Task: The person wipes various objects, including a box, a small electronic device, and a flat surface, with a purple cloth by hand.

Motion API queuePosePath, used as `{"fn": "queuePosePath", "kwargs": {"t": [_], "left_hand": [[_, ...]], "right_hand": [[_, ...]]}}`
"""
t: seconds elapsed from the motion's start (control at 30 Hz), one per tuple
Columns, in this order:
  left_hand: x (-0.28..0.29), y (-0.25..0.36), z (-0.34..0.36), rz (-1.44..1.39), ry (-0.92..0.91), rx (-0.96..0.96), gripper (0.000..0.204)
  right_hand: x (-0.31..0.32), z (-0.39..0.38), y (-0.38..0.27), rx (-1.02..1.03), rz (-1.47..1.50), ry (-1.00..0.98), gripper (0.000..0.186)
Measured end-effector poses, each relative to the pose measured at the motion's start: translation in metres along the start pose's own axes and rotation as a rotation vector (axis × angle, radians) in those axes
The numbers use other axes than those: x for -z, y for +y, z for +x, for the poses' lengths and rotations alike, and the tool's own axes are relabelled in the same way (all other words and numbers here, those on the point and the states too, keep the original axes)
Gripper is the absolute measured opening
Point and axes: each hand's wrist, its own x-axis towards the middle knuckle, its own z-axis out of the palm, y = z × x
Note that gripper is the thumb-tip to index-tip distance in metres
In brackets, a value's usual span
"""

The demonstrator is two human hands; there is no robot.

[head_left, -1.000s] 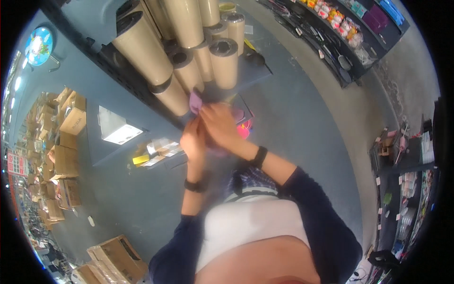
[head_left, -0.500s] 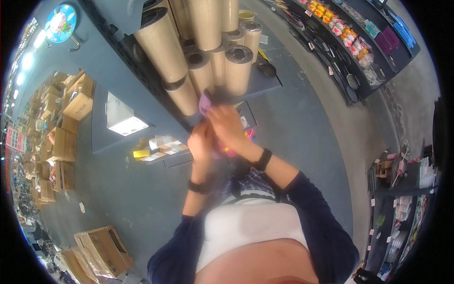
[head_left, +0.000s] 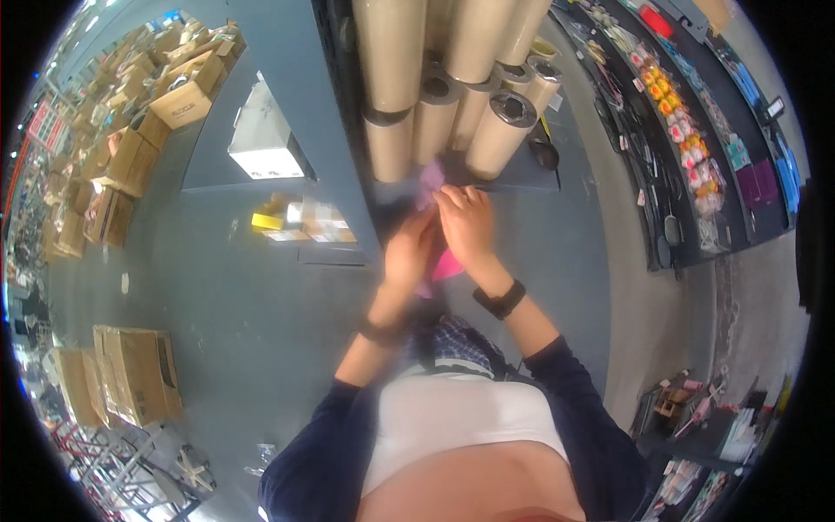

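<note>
Close together in front of the shelf, my two hands are closed on a soft purple cloth-like piece [head_left: 430, 177]. Its upper end sticks out beyond my fingertips, and a bit of purple also shows below them. My left hand [head_left: 409, 250] is slightly blurred, with its fingers bent around the piece. Beside it on the right, my right hand [head_left: 470, 222] pinches the piece near its upper end. Something bright pink [head_left: 448, 264] shows beneath my wrists; I cannot make out its kind. Just past my hands stand tan wrapped rolls [head_left: 503, 130] on the grey shelf [head_left: 522, 181].
A grey upright panel [head_left: 300, 96] rises left of my hands. Beyond it are a white box [head_left: 265, 139] and small packages [head_left: 322, 222]. Cardboard boxes [head_left: 135, 374] stand on the floor at left. A black ladle-like utensil [head_left: 545, 155] lies by the rolls. Racks of goods [head_left: 696, 157] line the right.
The view has turned, so the shelf and rolls appear further right. Both hands stay on the purple piece, and the fingers have shifted on it.
</note>
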Motion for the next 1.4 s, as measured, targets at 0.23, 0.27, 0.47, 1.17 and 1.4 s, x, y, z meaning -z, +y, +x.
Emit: {"fn": "queuePosePath", "kwargs": {"t": [0.23, 0.27, 0.47, 1.17, 1.4], "left_hand": [[0.021, 0.015, -0.024, 0.113, 0.027, 0.141, 0.028], [0.024, 0.017, -0.031, 0.106, 0.030, 0.165, 0.026], [0.066, 0.065, -0.048, -0.383, 0.536, 0.418, 0.019], [0.105, -0.041, 0.043, 0.067, 0.306, -0.278, 0.014], [0.136, 0.012, 0.075, 0.126, 0.305, -0.470, 0.020]], "right_hand": [[-0.001, -0.015, 0.005, 0.019, 0.370, -0.102, 0.011], [0.001, -0.022, -0.001, -0.011, 0.436, -0.136, 0.014], [0.025, -0.018, -0.044, -0.066, 0.788, -0.227, 0.013], [-0.056, 0.027, -0.092, -0.178, 0.455, 0.127, 0.015], [-0.002, 0.081, -0.118, -0.235, 0.319, 0.314, 0.017]]}}
